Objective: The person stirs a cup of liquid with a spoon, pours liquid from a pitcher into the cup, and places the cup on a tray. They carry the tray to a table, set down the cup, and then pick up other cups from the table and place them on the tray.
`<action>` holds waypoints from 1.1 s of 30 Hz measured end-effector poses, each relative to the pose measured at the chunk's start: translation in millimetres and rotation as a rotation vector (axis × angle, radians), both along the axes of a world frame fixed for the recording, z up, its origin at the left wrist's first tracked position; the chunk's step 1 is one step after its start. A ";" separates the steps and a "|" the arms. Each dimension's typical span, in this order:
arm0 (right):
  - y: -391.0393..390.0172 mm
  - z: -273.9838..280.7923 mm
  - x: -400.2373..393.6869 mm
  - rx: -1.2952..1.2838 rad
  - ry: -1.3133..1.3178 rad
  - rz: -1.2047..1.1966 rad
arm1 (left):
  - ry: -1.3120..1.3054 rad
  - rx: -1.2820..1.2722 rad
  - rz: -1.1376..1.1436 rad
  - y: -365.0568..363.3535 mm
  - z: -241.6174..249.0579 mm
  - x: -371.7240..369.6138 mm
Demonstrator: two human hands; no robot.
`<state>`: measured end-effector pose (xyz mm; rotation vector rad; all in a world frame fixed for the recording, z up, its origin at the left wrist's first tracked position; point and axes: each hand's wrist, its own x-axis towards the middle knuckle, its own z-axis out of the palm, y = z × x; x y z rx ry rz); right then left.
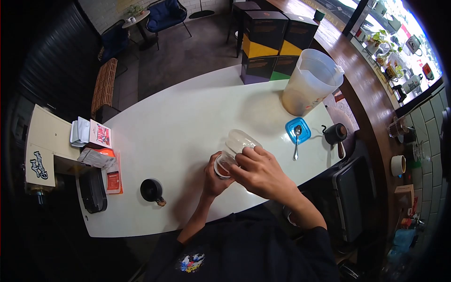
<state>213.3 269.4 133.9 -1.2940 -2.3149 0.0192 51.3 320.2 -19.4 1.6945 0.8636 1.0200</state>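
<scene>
In the middle of the head view, a clear, rounded container [240, 139] is held tilted over the table. Its far end points away from me, and a round whitish rim [217, 168] with something reddish-brown inside shows at the near end. My left hand [214, 182] is wrapped round this rim end from the left and below. From the right, my right hand [260, 171] curls its fingers over the clear body, close to the left fingers. On the white table [188, 122] to the left stands a black cup [151, 190] with a wooden handle.
A large translucent pitcher [307, 87] stands at the back right, before stacked dark boxes [264, 35]. Nearer are a blue lid [305, 133] with a spoon [296, 145] and a black kettle [334, 134]. At the left edge are packets [112, 176] and a black case [93, 190].
</scene>
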 end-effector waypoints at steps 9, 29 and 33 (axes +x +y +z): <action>4.9 -7.9 4.2 0.038 0.101 -0.037 | 0.080 0.082 0.011 1.6 -13.9 -3.9; -12.6 -167.2 60.4 -0.146 1.176 -0.810 | 0.122 0.056 0.041 -2.2 17.5 -0.2; -12.9 -176.4 45.6 -0.153 1.250 -0.736 | 0.128 0.048 0.015 2.6 19.7 -8.3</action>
